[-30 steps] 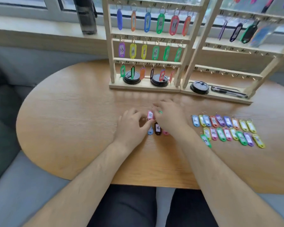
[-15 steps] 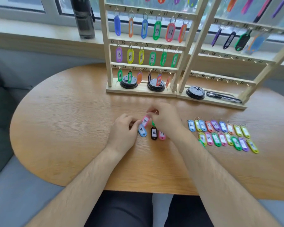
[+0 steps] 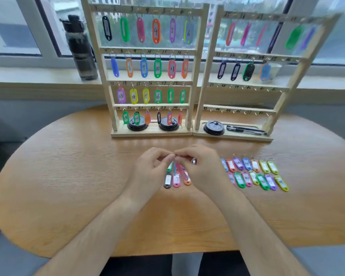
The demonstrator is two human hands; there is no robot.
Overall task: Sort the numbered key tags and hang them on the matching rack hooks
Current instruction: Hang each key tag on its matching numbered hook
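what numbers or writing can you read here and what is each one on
"4": orange plastic key tag, top row of left wooden rack
"10": green plastic tag, second row
"11": red plastic tag, second row
"13": purple plastic tag, third row
"14": yellow plastic tag, third row
"19 20 21 22 23 24": handwritten on that rack's lowest rail
Blurred, unreadable: pink plastic tag at centre, rows of tags on the wooden table.

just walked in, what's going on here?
A person is sorting key tags at a table. The left hand and right hand together pinch the ring end of a pink tag, above a few loose tags. The left rack looks full. The right rack has tags on its upper two rows only. Two rows of tags wait on the table's right.
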